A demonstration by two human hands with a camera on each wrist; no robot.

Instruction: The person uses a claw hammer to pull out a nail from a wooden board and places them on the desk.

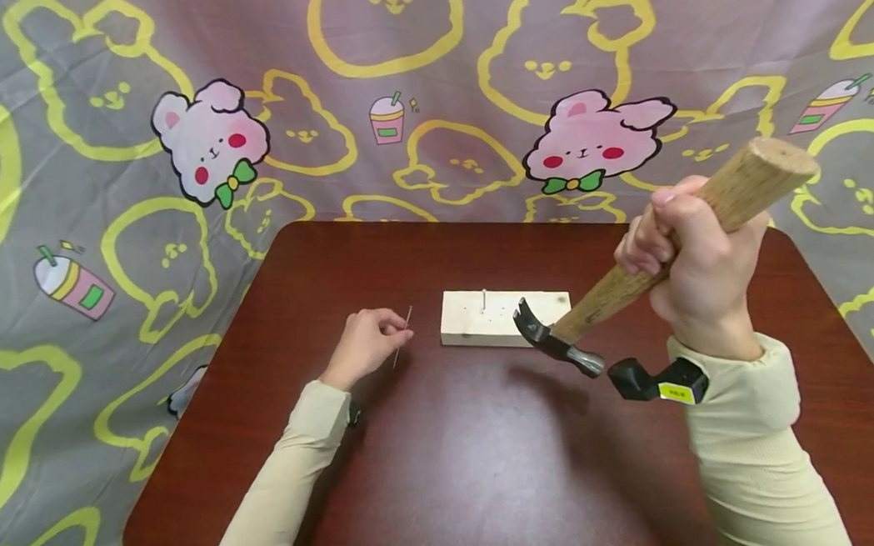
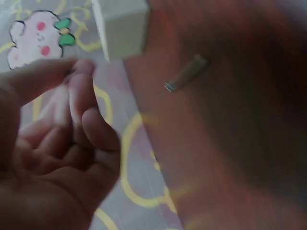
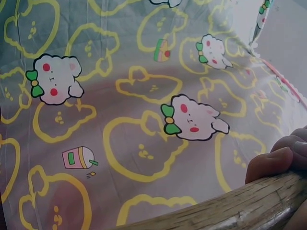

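My left hand (image 1: 369,341) pinches a thin nail (image 1: 396,357) between thumb and fingertips, just left of a pale wooden block (image 1: 462,318). Another nail (image 1: 484,299) stands upright in the block's top, with small dark marks around it. My right hand (image 1: 700,269) grips the wooden handle of a claw hammer (image 1: 604,300), raised above the table at the right. Its dark head hangs low, in front of the block's right part in the head view. The left wrist view shows the left hand (image 2: 67,139) with thumb and fingertips together; the nail is hard to make out there.
The reddish-brown table (image 1: 449,464) has rounded corners. Close behind it and along its left side hangs a grey curtain (image 1: 425,82) with cartoon prints. A black wrist device (image 1: 657,381) sits on the right sleeve.
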